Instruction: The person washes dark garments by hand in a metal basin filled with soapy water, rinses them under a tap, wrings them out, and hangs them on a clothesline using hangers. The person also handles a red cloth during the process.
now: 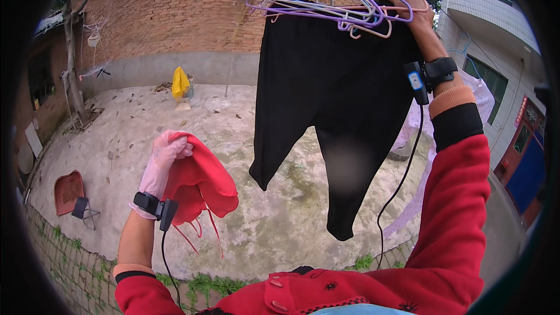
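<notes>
In the head view my left hand [168,157], in a thin translucent pinkish glove, grips a red garment [203,175]. Thin red straps dangle from its lower edge. High at the upper right, my bare right hand [413,4] has its fingers around the end of a bunch of purple, pink and white plastic hangers [328,11]. Black trousers [302,74] hang just behind the hangers, with both legs downward. What holds up their waistband is hidden by the hangers. Each wrist carries a black strapped device with a cable.
A pale patterned cloth [415,205] hangs behind my right arm, with a blue hanger [466,50] near it. On the concrete yard [144,183] stand a red dustpan-shaped scoop [70,192], a small folding stool [85,210] and a yellow-covered object [180,83]. A brick wall [175,13] closes the back.
</notes>
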Tool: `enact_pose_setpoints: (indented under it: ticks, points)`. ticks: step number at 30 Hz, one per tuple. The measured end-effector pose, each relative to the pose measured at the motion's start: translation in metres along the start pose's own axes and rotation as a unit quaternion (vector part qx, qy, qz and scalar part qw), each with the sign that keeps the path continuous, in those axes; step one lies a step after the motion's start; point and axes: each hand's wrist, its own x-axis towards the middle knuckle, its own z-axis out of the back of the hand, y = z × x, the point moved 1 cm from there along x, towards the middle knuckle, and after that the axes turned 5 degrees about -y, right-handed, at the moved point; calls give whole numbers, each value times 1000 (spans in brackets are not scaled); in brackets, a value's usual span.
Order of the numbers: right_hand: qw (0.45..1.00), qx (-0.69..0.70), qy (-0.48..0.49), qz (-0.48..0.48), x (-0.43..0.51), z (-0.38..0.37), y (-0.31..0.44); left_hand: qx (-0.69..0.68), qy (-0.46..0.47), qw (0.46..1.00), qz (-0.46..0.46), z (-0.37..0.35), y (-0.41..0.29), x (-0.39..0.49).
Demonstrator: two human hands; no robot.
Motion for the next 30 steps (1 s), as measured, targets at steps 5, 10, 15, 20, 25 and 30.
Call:
enact_pose_setpoints:
  ticks: [5, 10, 15, 20, 25, 30]
  points:
    - [998, 45, -37, 34, 4, -9, 58, -10, -22, 1000, 7, 14, 18, 0]
    - [978, 202, -45, 11, 7, 9, 113, -19, -41, 999, 11, 23, 31, 3]
    - [970, 237, 25, -43, 13, 5, 133, -5, -53, 999, 13, 23, 32, 4]
    - [984, 170, 19, -53, 29, -28, 106, -13, -74, 997, 15, 26, 36, 4]
    - [985, 150, 18, -79, 31, -52, 60, -15, -70, 997, 13, 28, 36, 5]
    - [982, 96, 74, -148, 25, -56, 23, -23, -63, 998, -6, 18, 23, 0]
